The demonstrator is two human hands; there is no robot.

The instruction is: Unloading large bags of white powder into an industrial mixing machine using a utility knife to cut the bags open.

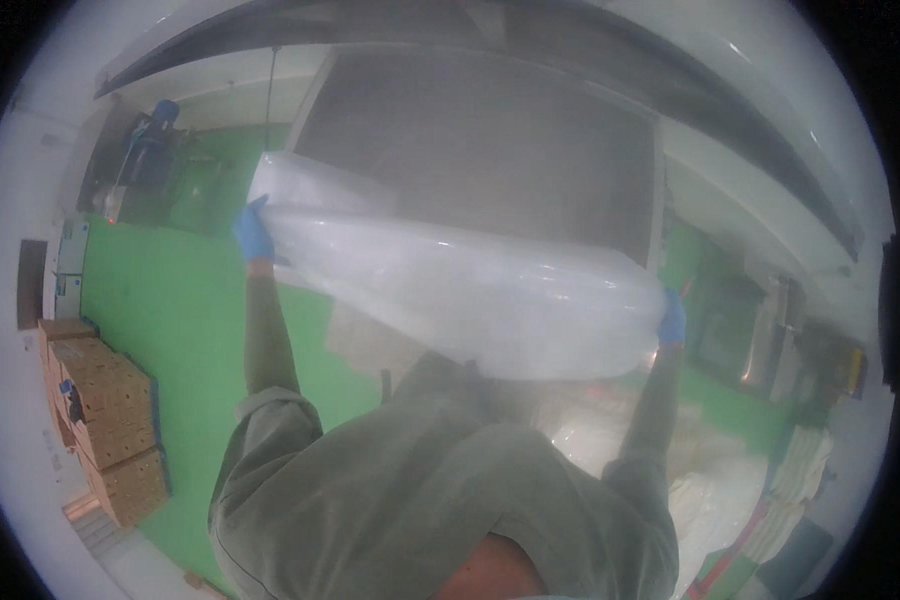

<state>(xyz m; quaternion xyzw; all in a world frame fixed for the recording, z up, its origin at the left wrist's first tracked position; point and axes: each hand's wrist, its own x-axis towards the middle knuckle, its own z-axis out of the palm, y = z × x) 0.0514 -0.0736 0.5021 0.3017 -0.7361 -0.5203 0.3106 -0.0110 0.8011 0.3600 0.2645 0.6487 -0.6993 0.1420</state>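
A wide white translucent plastic sheet (470,285), possibly a large bag, stretches across the space before me, its surface glossy along the folds. My left hand (254,232), in a blue glove, is closed on its left edge, thumb uppermost. Lower and farther to the right, my right hand (673,320), also gloved in blue, grips the opposite end; its fingers are partly hidden by the plastic. Both arms are spread wide. Beyond the sheet lies a large flat grey surface (490,140) with a pale frame, and the sheet's upper edge overlaps its near part.
Brown cardboard boxes (105,400) are stacked at the left on the green floor (200,350). Dark blue equipment (150,150) stands at the far left. More whitish plastic (710,460) lies near my right side, and folded pale material (795,470) is stacked beyond it.
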